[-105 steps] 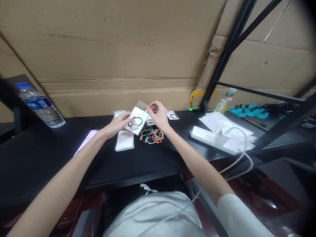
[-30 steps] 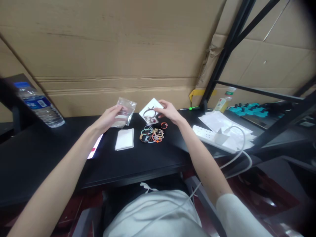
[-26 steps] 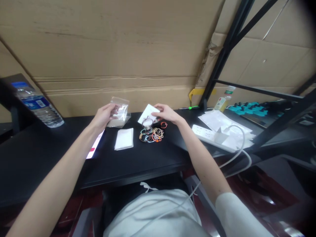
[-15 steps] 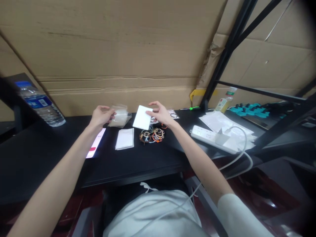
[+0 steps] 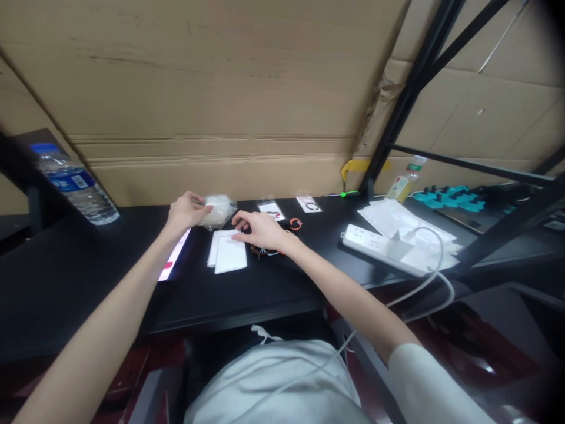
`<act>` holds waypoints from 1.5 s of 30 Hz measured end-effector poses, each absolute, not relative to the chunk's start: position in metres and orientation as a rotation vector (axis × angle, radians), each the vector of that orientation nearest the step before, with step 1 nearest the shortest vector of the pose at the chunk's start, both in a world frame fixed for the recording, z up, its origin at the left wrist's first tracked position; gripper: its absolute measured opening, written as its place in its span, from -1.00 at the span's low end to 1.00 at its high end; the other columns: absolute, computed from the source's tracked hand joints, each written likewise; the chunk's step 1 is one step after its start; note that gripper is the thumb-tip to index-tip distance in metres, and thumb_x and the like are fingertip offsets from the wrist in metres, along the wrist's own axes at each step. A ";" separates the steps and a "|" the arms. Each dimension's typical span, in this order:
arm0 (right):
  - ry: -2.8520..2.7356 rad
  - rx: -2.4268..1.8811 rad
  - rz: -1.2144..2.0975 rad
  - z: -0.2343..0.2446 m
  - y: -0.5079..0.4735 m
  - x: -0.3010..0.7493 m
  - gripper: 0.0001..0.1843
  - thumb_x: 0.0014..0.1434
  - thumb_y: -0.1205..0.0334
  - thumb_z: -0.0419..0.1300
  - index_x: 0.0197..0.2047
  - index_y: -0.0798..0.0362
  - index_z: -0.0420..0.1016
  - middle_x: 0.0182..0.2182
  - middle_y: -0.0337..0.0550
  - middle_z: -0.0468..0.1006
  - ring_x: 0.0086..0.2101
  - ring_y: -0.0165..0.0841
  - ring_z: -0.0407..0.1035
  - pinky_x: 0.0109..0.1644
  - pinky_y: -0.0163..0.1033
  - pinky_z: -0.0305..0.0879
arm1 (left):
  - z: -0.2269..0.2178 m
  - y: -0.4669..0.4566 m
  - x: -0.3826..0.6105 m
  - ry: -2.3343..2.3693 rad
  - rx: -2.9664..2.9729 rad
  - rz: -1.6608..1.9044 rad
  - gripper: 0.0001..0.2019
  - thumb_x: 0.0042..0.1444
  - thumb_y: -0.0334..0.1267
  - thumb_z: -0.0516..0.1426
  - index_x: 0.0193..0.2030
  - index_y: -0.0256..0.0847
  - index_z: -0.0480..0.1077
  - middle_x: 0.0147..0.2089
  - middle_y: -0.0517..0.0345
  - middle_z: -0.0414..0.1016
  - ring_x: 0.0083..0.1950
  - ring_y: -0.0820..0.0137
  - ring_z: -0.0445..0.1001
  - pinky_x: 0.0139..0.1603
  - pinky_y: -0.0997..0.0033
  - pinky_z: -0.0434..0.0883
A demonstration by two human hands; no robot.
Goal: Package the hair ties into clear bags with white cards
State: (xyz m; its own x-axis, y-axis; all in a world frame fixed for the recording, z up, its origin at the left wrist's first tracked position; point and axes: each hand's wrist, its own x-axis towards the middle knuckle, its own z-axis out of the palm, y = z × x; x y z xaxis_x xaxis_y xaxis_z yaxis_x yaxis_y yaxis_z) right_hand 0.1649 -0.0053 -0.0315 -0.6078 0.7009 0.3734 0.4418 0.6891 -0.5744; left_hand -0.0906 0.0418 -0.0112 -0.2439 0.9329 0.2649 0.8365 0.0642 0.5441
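My left hand (image 5: 188, 213) is closed on a stack of clear plastic bags (image 5: 219, 211), pinched at its left edge just above the table. My right hand (image 5: 263, 229) is over the middle of the table, its thumb at the upper edge of a white card (image 5: 231, 256) and its fingers apart from the thumb. That card lies askew over a stack of white cards (image 5: 212, 250). A pile of hair ties (image 5: 265, 252) is mostly hidden under my right hand. An orange hair tie (image 5: 295, 224) shows beyond my wrist.
Two bagged cards with bands, one dark red (image 5: 270, 209) and one black (image 5: 309, 204), lie at the back. A lit phone (image 5: 172, 259) is partly behind my left forearm. A water bottle (image 5: 77, 185) stands left; a power strip (image 5: 384, 250) and white sheets (image 5: 406, 221) lie right.
My right hand has moved left and down, bringing the white card onto the stack, and its fingers have loosened. My left hand has shifted slightly right with the plastic bags.
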 end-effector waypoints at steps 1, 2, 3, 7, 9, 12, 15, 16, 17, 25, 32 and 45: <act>-2.335 -0.865 0.526 -0.031 -0.005 0.166 -0.63 0.26 0.10 0.43 0.07 0.01 0.52 -0.08 -0.11 0.69 -0.09 -0.26 0.58 0.01 -0.18 0.38 | -0.010 0.041 -0.090 2.195 1.847 0.900 -0.62 0.09 -0.05 0.37 -0.02 -0.14 0.50 -0.13 0.01 0.74 0.06 0.06 0.67 0.03 0.19 0.50; -2.356 -0.864 0.475 -0.030 -0.006 0.166 -0.63 0.27 0.09 0.43 0.07 0.02 0.52 -0.04 -0.08 0.69 -0.06 -0.25 0.57 0.02 -0.17 0.37 | -0.010 0.040 -0.090 2.212 1.857 0.873 -0.61 0.09 -0.04 0.37 -0.01 -0.13 0.50 -0.12 0.02 0.74 0.09 0.05 0.66 0.05 0.18 0.50; -2.378 -0.864 0.426 -0.028 -0.006 0.167 -0.63 0.27 0.08 0.43 0.07 0.02 0.53 -0.01 -0.06 0.68 -0.05 -0.23 0.55 0.03 -0.16 0.35 | -0.009 0.038 -0.089 2.230 1.861 0.848 -0.61 0.09 -0.04 0.37 0.00 -0.13 0.49 -0.11 0.03 0.74 0.11 0.05 0.65 0.06 0.18 0.49; -2.464 -0.834 0.322 -0.017 -0.013 0.173 -0.63 0.28 -0.03 0.41 0.00 0.04 0.57 -0.05 -0.06 0.65 -0.04 -0.18 0.48 0.03 -0.13 0.31 | -0.008 0.032 -0.086 2.275 1.876 0.774 -0.62 0.11 -0.03 0.34 0.01 -0.11 0.50 -0.02 0.03 0.73 0.11 0.04 0.65 0.06 0.16 0.48; -2.526 -0.828 0.356 -0.012 -0.017 0.179 -0.54 0.22 -0.14 0.44 -0.01 0.03 0.59 -0.07 -0.05 0.62 -0.04 -0.14 0.46 0.05 -0.10 0.31 | -0.009 0.031 -0.084 2.284 1.901 0.736 -0.64 0.12 -0.01 0.33 -0.02 -0.12 0.52 0.01 0.02 0.71 0.10 0.02 0.64 0.06 0.15 0.48; -2.606 -0.809 0.436 -0.010 -0.023 0.187 -0.37 0.06 -0.25 0.51 0.05 -0.03 0.61 0.09 -0.01 0.53 0.08 -0.05 0.40 0.15 -0.02 0.32 | -0.013 0.031 -0.083 2.310 1.960 0.674 -0.64 0.16 0.03 0.28 -0.02 -0.15 0.54 0.06 -0.07 0.68 0.12 -0.04 0.62 0.07 0.08 0.49; -2.654 -0.747 0.460 -0.013 -0.025 0.191 -0.26 -0.03 -0.29 0.54 0.11 -0.08 0.58 0.15 -0.03 0.50 0.15 -0.01 0.34 0.23 0.04 0.30 | -0.016 0.033 -0.083 2.313 2.006 0.641 -0.63 0.23 0.05 0.23 0.00 -0.17 0.55 0.09 -0.13 0.67 0.14 -0.08 0.61 0.10 0.03 0.49; -2.673 -0.732 0.449 -0.014 -0.026 0.191 -0.24 -0.03 -0.30 0.54 0.13 -0.09 0.57 0.14 -0.03 0.50 0.14 -0.01 0.34 0.24 0.05 0.30 | -0.016 0.033 -0.083 2.304 2.005 0.640 -0.64 0.24 0.05 0.21 0.00 -0.17 0.55 0.09 -0.12 0.67 0.13 -0.08 0.61 0.09 0.04 0.49; -2.693 -0.722 0.433 -0.016 -0.026 0.190 -0.23 -0.04 -0.30 0.54 0.13 -0.08 0.57 0.13 -0.03 0.51 0.14 -0.01 0.34 0.24 0.06 0.30 | -0.016 0.034 -0.084 2.293 1.998 0.640 -0.65 0.25 0.04 0.20 -0.01 -0.16 0.55 0.08 -0.10 0.68 0.12 -0.06 0.62 0.08 0.05 0.50; -2.687 -0.716 0.383 -0.023 -0.026 0.178 -0.32 0.02 -0.30 0.51 0.08 -0.07 0.60 0.20 0.00 0.51 0.21 0.04 0.29 0.27 0.08 0.27 | -0.014 0.038 -0.089 2.292 1.972 0.707 -0.64 0.23 0.04 0.21 0.01 -0.14 0.56 0.05 -0.07 0.69 0.08 -0.02 0.63 0.05 0.08 0.51; -2.661 -0.733 0.386 -0.023 -0.027 0.175 -0.39 0.07 -0.24 0.51 0.07 -0.07 0.64 0.22 0.01 0.51 0.23 0.05 0.29 0.28 0.08 0.27 | -0.014 0.039 -0.091 2.290 1.990 0.728 -0.63 0.24 0.08 0.19 -0.01 -0.13 0.56 0.06 -0.08 0.69 0.10 -0.06 0.63 0.05 0.05 0.51; -2.079 -1.537 0.255 -0.020 0.038 0.240 -0.52 0.39 -0.06 0.30 0.17 0.15 0.56 0.07 0.16 0.66 0.06 -0.10 0.55 0.17 -0.06 0.39 | -0.009 0.034 -0.086 2.307 2.036 0.735 -0.60 0.28 0.09 0.16 0.01 -0.18 0.56 0.05 -0.16 0.69 0.12 -0.10 0.61 0.05 0.05 0.51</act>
